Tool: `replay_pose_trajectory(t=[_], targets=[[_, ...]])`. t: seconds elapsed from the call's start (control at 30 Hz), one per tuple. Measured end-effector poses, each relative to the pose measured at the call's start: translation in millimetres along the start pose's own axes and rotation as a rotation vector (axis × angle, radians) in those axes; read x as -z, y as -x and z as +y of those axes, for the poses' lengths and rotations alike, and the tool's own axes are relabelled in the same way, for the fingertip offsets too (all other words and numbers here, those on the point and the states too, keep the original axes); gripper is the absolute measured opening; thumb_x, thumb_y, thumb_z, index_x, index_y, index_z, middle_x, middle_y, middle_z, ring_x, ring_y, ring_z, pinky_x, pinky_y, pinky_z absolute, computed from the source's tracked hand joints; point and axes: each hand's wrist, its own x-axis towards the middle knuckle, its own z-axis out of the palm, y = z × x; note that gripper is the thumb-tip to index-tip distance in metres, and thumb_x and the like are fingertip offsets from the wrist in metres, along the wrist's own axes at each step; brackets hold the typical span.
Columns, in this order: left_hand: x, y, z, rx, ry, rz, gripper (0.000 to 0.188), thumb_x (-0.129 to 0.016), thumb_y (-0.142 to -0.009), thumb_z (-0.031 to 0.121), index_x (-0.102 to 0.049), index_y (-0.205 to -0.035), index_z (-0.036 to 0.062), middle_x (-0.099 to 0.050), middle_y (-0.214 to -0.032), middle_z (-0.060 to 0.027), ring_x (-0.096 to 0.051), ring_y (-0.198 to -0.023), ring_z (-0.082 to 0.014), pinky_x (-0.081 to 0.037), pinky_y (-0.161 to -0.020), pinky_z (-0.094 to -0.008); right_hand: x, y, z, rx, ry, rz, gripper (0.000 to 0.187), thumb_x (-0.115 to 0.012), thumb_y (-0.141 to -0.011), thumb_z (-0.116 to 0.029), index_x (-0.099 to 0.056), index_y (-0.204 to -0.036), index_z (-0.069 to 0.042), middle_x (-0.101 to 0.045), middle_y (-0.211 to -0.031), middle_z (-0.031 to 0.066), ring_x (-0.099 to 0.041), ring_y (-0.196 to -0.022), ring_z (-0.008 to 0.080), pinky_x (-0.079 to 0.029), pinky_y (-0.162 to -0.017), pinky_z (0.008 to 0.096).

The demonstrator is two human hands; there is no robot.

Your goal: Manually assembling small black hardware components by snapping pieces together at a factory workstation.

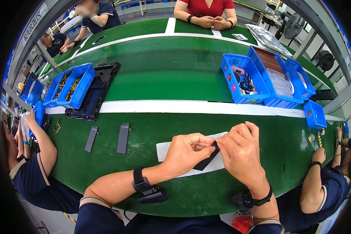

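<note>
Close in front of me, my left hand (188,153) pinches the upper end of a flat black battery-like pack (205,163) between thumb and fingers. At that same end, the fingertips of my right hand (241,153) are pressed together on the pack. The pack is tilted over a pale grey-white sheet (163,150) on the green table, and my fingers cover part of it. To the left of my hands lie two flat dark battery packs, one wider pack (123,139) and one narrower pack (91,139), each with a small tab at the top.
A black tray (99,91) and a blue bin (77,85) of yellow-black parts stand far left. Several blue bins (243,78) are at far right, a small blue box (315,115) nearer. Co-workers sit at both sides; another person's hands (213,22) rest across the table.
</note>
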Motion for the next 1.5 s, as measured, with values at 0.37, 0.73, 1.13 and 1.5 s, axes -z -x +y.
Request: replay_pose_trajectory(t=[0.37,0.73,1.13,1.5], targets=[[-2.5,0.4,3.7,0.042,-0.023,-0.005,0.017,-0.064,-0.077,-0.002,-0.060,-0.093,-0.0056,-0.064,-0.086,-0.0104,-0.061,-0.077,-0.0085,-0.051,-0.070,-0.0204,2.8,1.1,0.8,0.022,0.029,-0.034,0.010,-0.062,-0.063,-0.002,-0.063,-0.072,-0.005,-0.054,-0.066,0.0020,-0.051,-0.073,0.0180,-0.035,-0.084,0.0472],[2.1,-2.8,0.7,0.032,0.097,-0.005,0.018,-0.066,-0.077,0.003,-0.062,-0.093,-0.0034,-0.065,-0.086,-0.0086,-0.061,-0.078,-0.0093,-0.050,-0.068,-0.0211,-10.3,-0.6,-6.4,0.141,0.213,0.049,0.008,-0.061,-0.062,-0.003,-0.055,-0.066,-0.006,-0.049,-0.067,0.0022,-0.051,-0.074,0.0185,-0.034,-0.086,0.0485],[4.0,-1.6,8.7,0.148,0.016,0.031,0.018,-0.066,-0.077,0.006,-0.062,-0.093,-0.0012,-0.064,-0.078,-0.0041,-0.056,-0.066,-0.0036,-0.044,-0.051,-0.0161,-5.8,3.5,7.8,0.016,0.000,-0.007,0.009,-0.061,-0.065,-0.001,-0.064,-0.073,-0.005,-0.056,-0.070,0.0010,-0.052,-0.075,0.0183,-0.035,-0.085,0.0453],[4.9,-4.1,1.8,0.109,0.120,0.022,0.017,-0.065,-0.079,0.007,-0.060,-0.094,0.0005,-0.064,-0.080,-0.0038,-0.055,-0.064,-0.0032,-0.043,-0.051,-0.0166,-13.9,2.8,4.2,0.092,0.153,0.062,0.015,-0.061,-0.062,-0.003,-0.063,-0.077,-0.004,-0.055,-0.069,0.0006,-0.052,-0.076,0.0180,-0.034,-0.087,0.0475]])
